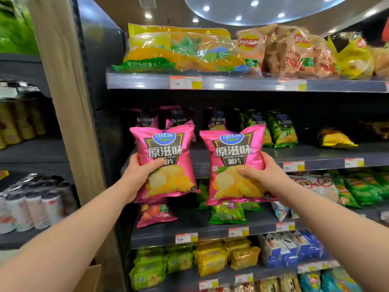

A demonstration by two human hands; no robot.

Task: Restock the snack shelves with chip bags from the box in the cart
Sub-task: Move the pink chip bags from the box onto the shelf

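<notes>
I hold two pink chip bags upright in front of the second shelf. My left hand grips the left pink bag at its lower left side. My right hand grips the right pink bag at its lower right, thumb across the front. Behind them, three more pink bags of the same kind stand at the back of that shelf. A corner of the cardboard box shows at the bottom left.
Green chip bags and a yellow bag share the same shelf to the right. Large yellow and tan bags fill the top shelf. Lower shelves hold green, yellow and blue packs. A wooden post and a can shelf stand on the left.
</notes>
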